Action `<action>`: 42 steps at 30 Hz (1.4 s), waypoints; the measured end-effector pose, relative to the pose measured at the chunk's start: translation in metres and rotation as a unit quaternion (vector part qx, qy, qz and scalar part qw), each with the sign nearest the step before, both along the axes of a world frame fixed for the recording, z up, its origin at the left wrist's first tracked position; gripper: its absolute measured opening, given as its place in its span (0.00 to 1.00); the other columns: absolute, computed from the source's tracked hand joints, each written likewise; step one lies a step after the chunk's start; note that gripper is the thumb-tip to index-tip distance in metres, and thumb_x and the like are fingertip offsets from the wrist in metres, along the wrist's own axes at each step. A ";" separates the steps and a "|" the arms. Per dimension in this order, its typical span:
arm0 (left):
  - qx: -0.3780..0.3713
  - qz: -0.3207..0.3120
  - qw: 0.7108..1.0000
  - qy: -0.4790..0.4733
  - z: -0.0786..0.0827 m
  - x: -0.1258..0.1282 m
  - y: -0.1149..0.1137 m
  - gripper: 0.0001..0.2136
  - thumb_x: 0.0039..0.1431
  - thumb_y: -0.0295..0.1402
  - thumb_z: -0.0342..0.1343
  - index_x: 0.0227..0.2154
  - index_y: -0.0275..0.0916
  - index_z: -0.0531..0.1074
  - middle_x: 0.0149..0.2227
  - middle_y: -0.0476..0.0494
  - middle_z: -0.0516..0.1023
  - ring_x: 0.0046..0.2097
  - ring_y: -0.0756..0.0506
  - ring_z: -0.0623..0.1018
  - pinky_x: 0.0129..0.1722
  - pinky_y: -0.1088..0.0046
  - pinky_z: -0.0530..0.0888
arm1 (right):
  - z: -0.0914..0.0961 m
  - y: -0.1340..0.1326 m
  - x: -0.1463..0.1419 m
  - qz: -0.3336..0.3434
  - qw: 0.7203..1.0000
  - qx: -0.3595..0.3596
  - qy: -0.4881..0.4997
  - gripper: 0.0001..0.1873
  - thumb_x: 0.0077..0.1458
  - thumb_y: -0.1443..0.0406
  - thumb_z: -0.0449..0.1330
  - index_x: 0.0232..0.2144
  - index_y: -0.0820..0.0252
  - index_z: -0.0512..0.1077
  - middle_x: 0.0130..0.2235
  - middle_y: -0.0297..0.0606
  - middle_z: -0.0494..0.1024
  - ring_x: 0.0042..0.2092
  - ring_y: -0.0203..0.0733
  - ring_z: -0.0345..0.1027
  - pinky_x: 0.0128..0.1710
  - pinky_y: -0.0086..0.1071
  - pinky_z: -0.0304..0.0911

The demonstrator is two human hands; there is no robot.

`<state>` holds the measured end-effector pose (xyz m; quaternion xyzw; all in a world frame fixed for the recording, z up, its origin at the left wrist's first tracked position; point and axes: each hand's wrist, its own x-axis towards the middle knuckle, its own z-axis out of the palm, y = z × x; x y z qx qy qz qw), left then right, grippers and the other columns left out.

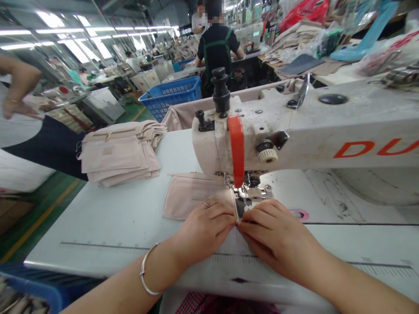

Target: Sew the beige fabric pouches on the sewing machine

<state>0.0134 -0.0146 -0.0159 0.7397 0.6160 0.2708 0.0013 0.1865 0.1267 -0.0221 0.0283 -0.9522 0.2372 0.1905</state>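
Note:
A pale pink fabric piece (186,198) lies flat on the white sewing table (114,226), its right edge under the presser foot (250,192) of a white sewing machine (294,126). My left hand (204,229) rests on the fabric with fingers pressed together, pinching its edge just in front of the needle. A ring and a silver bangle show on that hand and wrist. My right hand (276,235) meets it from the right, fingers curled and pinching the same edge. Both hands touch at the fingertips below the presser foot.
A stack of finished pink fabric pieces (119,152) sits at the table's far left. A blue basket (172,96) stands behind. Another person's arm (16,93) reaches in at the left. A person in black (218,48) works at a far table. A blue bin corner (29,292) is bottom left.

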 end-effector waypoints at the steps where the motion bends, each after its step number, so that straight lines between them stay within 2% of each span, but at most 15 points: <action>1: 0.001 0.002 1.000 -0.010 0.000 0.000 0.001 0.05 0.64 0.23 0.54 0.40 0.37 0.73 0.42 0.47 0.78 0.46 0.47 0.75 0.49 0.68 0.71 | 0.000 0.000 0.000 -0.001 1.000 0.001 0.001 0.09 0.61 0.71 0.55 0.41 0.57 0.74 0.39 0.37 0.74 0.43 0.44 0.65 0.46 0.43 0.58; 3: -0.002 0.002 1.000 -0.013 0.000 0.000 0.002 0.05 0.65 0.24 0.53 0.40 0.37 0.73 0.42 0.47 0.78 0.45 0.48 0.75 0.49 0.68 0.71 | 0.000 0.000 0.000 -0.002 1.000 0.001 0.000 0.10 0.61 0.71 0.54 0.40 0.57 0.73 0.38 0.37 0.74 0.42 0.44 0.65 0.46 0.43 0.58; 11: -0.012 -0.017 0.997 0.079 0.000 -0.001 0.002 0.07 0.66 0.24 0.51 0.42 0.35 0.72 0.43 0.44 0.77 0.46 0.46 0.75 0.50 0.66 0.72 | 0.003 0.001 0.000 0.008 1.000 -0.016 -0.010 0.09 0.61 0.71 0.55 0.41 0.57 0.72 0.40 0.36 0.74 0.43 0.44 0.64 0.46 0.44 0.58; 15: -0.008 -0.007 0.999 0.047 -0.002 -0.002 0.001 0.07 0.66 0.25 0.51 0.43 0.37 0.73 0.43 0.45 0.78 0.45 0.46 0.75 0.49 0.66 0.73 | 0.000 0.002 0.003 0.007 0.999 -0.032 0.014 0.12 0.62 0.72 0.54 0.46 0.58 0.70 0.46 0.36 0.74 0.47 0.42 0.65 0.50 0.42 0.58; 19: -0.018 -0.002 1.000 0.004 -0.004 -0.005 0.001 0.06 0.66 0.26 0.52 0.42 0.37 0.73 0.42 0.46 0.79 0.47 0.46 0.76 0.51 0.66 0.71 | 0.000 0.002 0.003 0.021 1.000 -0.004 0.015 0.14 0.61 0.73 0.54 0.49 0.59 0.68 0.51 0.37 0.73 0.49 0.43 0.64 0.52 0.43 0.58; 23: -0.016 0.003 1.000 -0.023 -0.002 -0.005 0.002 0.06 0.67 0.27 0.52 0.41 0.39 0.73 0.43 0.47 0.79 0.48 0.47 0.76 0.52 0.68 0.71 | 0.000 0.003 0.003 0.028 0.999 -0.014 0.012 0.12 0.62 0.73 0.54 0.47 0.58 0.70 0.48 0.38 0.74 0.48 0.43 0.64 0.51 0.43 0.58; 28: -0.005 0.044 0.998 -0.040 -0.001 -0.003 0.002 0.05 0.67 0.27 0.51 0.41 0.37 0.72 0.41 0.46 0.80 0.45 0.47 0.77 0.49 0.67 0.72 | 0.001 0.003 0.002 0.019 0.999 -0.022 -0.013 0.16 0.63 0.71 0.53 0.51 0.55 0.68 0.45 0.37 0.73 0.46 0.46 0.64 0.47 0.45 0.60; 31: 0.018 0.015 1.000 -0.015 0.000 -0.003 0.002 0.05 0.67 0.26 0.52 0.40 0.37 0.73 0.40 0.46 0.79 0.44 0.47 0.76 0.50 0.67 0.72 | 0.002 0.002 0.001 0.022 0.999 -0.023 -0.031 0.18 0.59 0.73 0.54 0.51 0.55 0.68 0.44 0.37 0.73 0.45 0.47 0.64 0.47 0.47 0.60; 34: -0.007 -0.004 1.000 0.025 0.002 -0.004 0.002 0.06 0.67 0.25 0.51 0.39 0.37 0.73 0.40 0.46 0.78 0.44 0.47 0.76 0.49 0.67 0.73 | 0.001 0.002 0.000 0.017 0.999 -0.022 -0.030 0.19 0.57 0.74 0.54 0.50 0.55 0.69 0.45 0.39 0.73 0.46 0.48 0.64 0.48 0.48 0.61; 38: -0.037 -0.016 0.998 0.056 0.004 -0.006 0.002 0.07 0.68 0.26 0.49 0.40 0.37 0.73 0.41 0.45 0.78 0.46 0.47 0.76 0.49 0.68 0.73 | 0.001 0.001 0.001 0.024 0.999 -0.016 -0.020 0.19 0.57 0.74 0.54 0.50 0.55 0.69 0.53 0.39 0.71 0.52 0.49 0.62 0.53 0.48 0.59; 42: -0.035 -0.017 0.997 0.061 0.004 -0.007 0.003 0.07 0.69 0.27 0.49 0.42 0.37 0.72 0.42 0.46 0.79 0.48 0.47 0.76 0.50 0.68 0.73 | 0.005 -0.002 0.002 0.007 0.999 -0.032 -0.027 0.17 0.60 0.71 0.53 0.51 0.56 0.66 0.52 0.39 0.72 0.52 0.47 0.63 0.54 0.45 0.59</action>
